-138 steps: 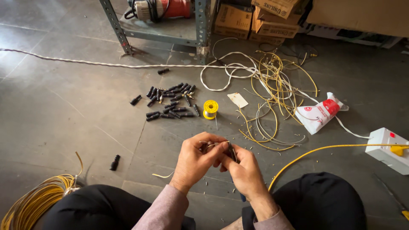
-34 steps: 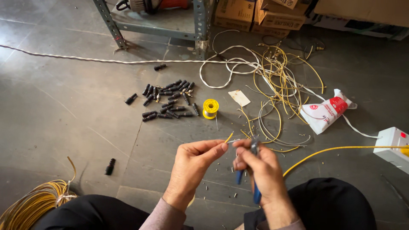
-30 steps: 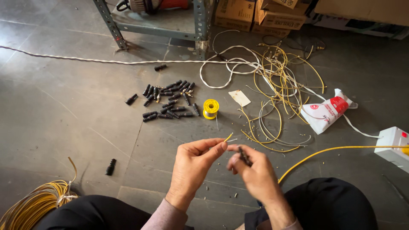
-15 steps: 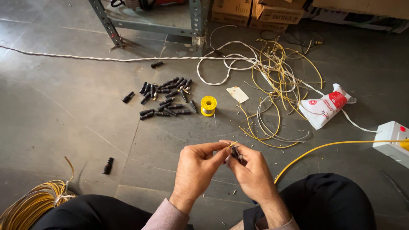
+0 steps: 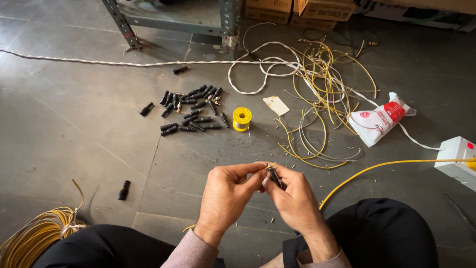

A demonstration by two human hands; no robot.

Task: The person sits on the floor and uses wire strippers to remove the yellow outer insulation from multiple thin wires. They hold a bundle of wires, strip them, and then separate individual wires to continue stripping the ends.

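- Here, from the head camera, I look down at two bare hands meeting above a grey tiled floor [image 5: 74, 124].
- My left hand [image 5: 225, 196] has its thumb and forefinger pinched together on the tip of a thin yellow wire [image 5: 270, 165].
- My right hand [image 5: 292, 198] has its fingers closed around a small black connector [image 5: 274, 175], touching the wire end.
- Beyond the hands, a pile of black connectors [image 5: 191, 110] lies beside a yellow spool [image 5: 242, 118].
- To the right, tangled yellow and white wires [image 5: 317, 94] spread near a white and red bag [image 5: 379, 120].
- A coil of yellow cable [image 5: 34, 238] sits at the lower left; a white box [image 5: 458, 161] at the right edge.
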